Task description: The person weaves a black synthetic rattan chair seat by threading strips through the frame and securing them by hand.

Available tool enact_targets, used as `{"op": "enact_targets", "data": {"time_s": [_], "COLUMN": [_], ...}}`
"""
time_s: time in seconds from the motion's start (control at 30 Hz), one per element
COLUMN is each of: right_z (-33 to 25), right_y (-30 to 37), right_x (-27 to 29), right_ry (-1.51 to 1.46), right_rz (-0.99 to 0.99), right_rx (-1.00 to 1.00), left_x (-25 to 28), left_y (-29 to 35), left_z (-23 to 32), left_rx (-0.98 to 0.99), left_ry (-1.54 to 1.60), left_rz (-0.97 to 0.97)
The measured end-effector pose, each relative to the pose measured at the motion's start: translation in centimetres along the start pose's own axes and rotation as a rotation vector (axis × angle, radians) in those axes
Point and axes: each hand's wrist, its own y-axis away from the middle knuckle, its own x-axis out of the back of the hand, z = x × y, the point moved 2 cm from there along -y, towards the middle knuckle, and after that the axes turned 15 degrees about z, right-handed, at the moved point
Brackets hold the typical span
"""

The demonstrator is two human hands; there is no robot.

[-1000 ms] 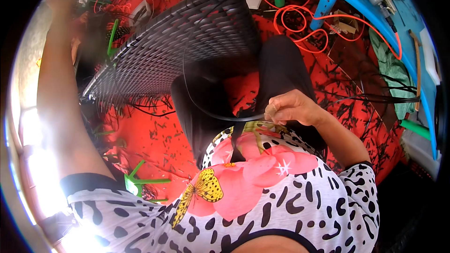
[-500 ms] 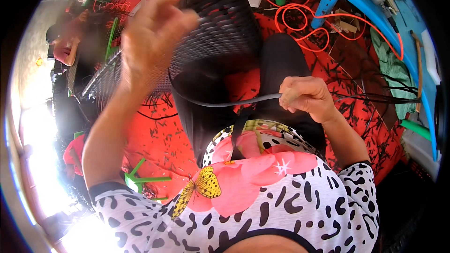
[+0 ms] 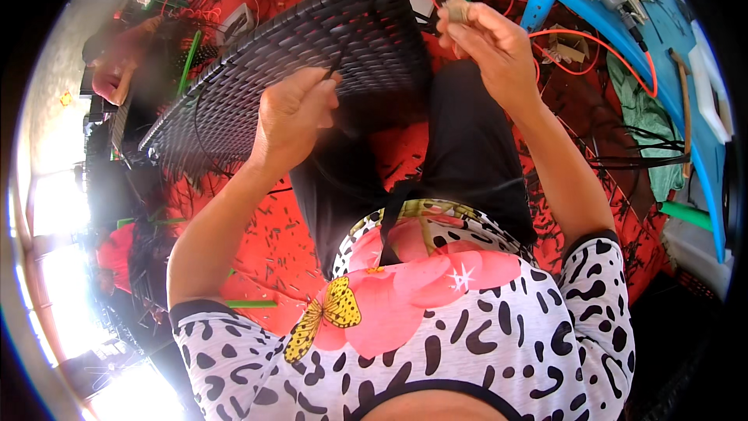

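A black woven panel (image 3: 273, 70), like part of a wicker seat, leans across in front of my knees. My left hand (image 3: 294, 118) is closed at its near face, pinching a dark flat weaving strip (image 3: 337, 59) that sticks up from the fingers toward the weave. Raised beyond the panel's right end is my right hand (image 3: 491, 51), its fingers bent together. Something beige, perhaps a finger wrap, shows at its fingertips; whether it grips anything else, I cannot make out. A thin black strand (image 3: 199, 129) loops down from the panel's left part.
Strip scraps litter the red floor covering (image 3: 269, 253). At the right a blue table (image 3: 573, 4) holds tools and a hammer (image 3: 682, 101). An orange hose (image 3: 600, 37) hangs near it. Black strips (image 3: 643, 162) lie below the hammer. Another person (image 3: 117, 74) sits far left.
My right hand has risen forward from near my lap to the panel's right end. My left hand has come down and closed. The grey-black strip stretched between them is no longer seen there.
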Motion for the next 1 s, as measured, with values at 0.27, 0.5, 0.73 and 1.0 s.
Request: {"op": "enact_targets", "data": {"time_s": [0.27, 0.5, 0.73, 1.0], "right_z": [-4.1, -5.0, -5.2, -7.3], "right_y": [2.4, 1.4, -0.7, 4.8], "right_x": [-7.5, -4.8, 2.0, -1.2], "right_ry": [0.445, 0.660, 0.703, 1.014], "right_rz": [-0.245, -0.562, -0.436, -0.714], "right_rx": [1.052, 1.052, 0.869, 0.615], "left_x": [1.3, 3.4, 8.6, 1.2], "left_y": [4.8, 6.4, 4.9, 6.2], "left_z": [1.0, -2.4, -9.5, -4.0], "left_rx": [0.073, -0.168, -0.037, -0.420], "left_ry": [0.031, -0.210, -0.150, -0.656], "left_rz": [-0.083, 0.020, 0.325, -0.350]}}
